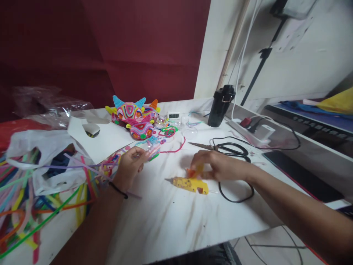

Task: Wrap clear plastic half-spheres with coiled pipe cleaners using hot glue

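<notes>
home craft desk – pipe cleaners point(24, 206), glue gun point(190, 184), scissors point(220, 148)

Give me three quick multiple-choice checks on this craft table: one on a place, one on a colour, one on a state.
1. Where do the scissors lie?
A. beyond the right hand
B. under the plastic bag
C. on the floor

2. What colour is the glue gun?
A. blue
B. yellow
C. black

3. What is the left hand doing?
A. resting flat and empty
B. holding a small colourful piece
C. gripping the bottle

Answers: 1 A, they lie on the table past the knuckles; 2 B, its body is yellow; 3 B, fingers pinch the piece.
</notes>
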Tool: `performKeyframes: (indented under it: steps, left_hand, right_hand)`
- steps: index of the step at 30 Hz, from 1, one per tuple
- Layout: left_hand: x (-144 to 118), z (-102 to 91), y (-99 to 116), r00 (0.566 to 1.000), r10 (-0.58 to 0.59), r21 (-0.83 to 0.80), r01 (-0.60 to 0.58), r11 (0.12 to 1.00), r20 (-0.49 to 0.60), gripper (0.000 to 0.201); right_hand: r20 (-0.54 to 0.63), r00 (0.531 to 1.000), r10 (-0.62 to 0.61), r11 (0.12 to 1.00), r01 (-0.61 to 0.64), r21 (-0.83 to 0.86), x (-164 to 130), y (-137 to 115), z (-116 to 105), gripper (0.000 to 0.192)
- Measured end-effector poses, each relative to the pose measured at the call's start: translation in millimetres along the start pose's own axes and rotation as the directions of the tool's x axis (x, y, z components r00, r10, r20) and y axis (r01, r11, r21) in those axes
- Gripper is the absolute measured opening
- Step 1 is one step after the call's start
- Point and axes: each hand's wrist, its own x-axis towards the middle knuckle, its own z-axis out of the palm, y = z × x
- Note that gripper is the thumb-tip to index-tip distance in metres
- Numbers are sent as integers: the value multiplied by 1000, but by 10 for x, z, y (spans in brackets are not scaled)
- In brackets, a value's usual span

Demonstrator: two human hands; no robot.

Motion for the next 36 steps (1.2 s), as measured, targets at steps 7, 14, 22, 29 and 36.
performKeyframes:
  steps: [7,14,22,29,36]
  left_hand:
    - [-46,72,-71,985,-58,-61,69,996,165,26]
    - [-78,80,-67,976,-87,-80,105,991,201,23]
    - [-69,70,-65,984,-73,-50,82,995,163,18]
    - [-33,62,-108,994,-63,-16,65,998,84,20]
    - [-21,76,-101,996,-75,26,74,997,47,16]
  right_hand:
    - [124,988,-91,946,125,-300,-96,-128,340,66]
    - [89,986,-144,899,168,-405,-13,55,472,41]
    - [87,981,-171,910,191,-369,-43,-73,432,33]
    - [7,969,-247,884,229,-407,-161,-116,480,37]
    - [-115,933,-341,854,255,-454,-177,-144,472,29]
